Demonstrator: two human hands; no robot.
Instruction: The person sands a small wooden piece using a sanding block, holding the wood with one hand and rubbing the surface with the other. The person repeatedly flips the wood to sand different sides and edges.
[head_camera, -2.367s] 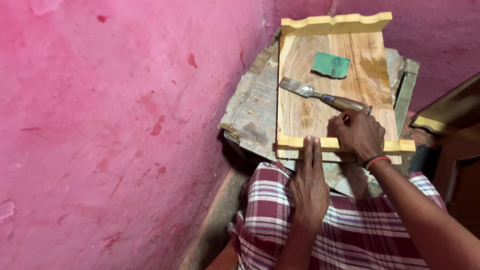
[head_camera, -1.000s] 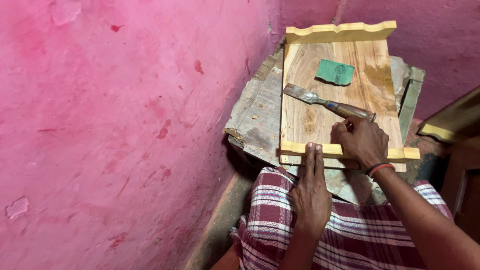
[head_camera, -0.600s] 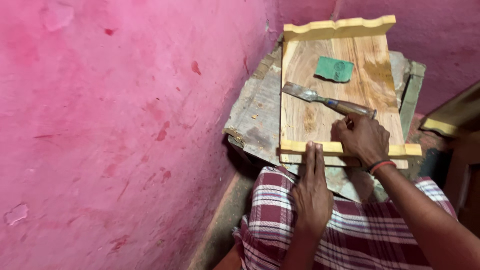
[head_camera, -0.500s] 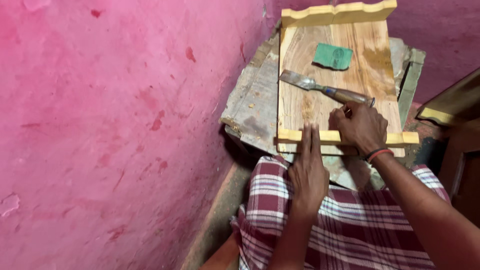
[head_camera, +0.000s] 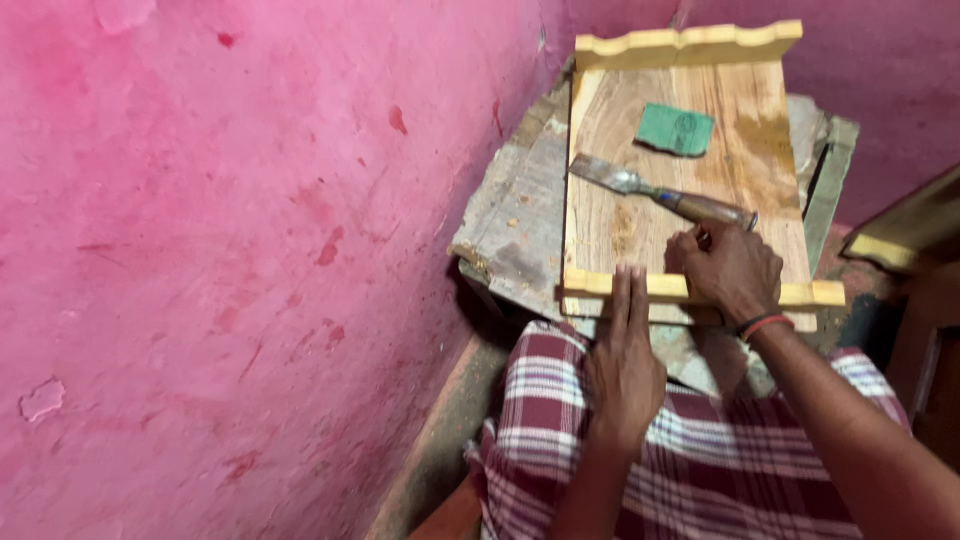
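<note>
A wooden board (head_camera: 680, 195) with pale yellow moulded strips at its far end (head_camera: 690, 45) and near end (head_camera: 600, 285) lies on a worn grey slab (head_camera: 515, 215). My left hand (head_camera: 625, 360) lies flat, fingers straight, with its fingertips on the near strip. My right hand (head_camera: 730, 270) is curled over the same strip, pressing on it; a red band circles the wrist. A chisel (head_camera: 660, 195) with a wooden handle lies across the board just beyond my right hand. A green piece of sandpaper (head_camera: 678, 130) rests further up the board.
A pink plastered wall (head_camera: 250, 250) fills the left side. My lap, in red-and-white checked cloth (head_camera: 690, 470), is at the bottom. A grey wooden bar (head_camera: 830, 190) runs along the board's right edge, with dark wooden furniture (head_camera: 915, 240) further right.
Both hands have stayed on the near strip. Only the view has shifted slightly; the chisel and sandpaper have not moved.
</note>
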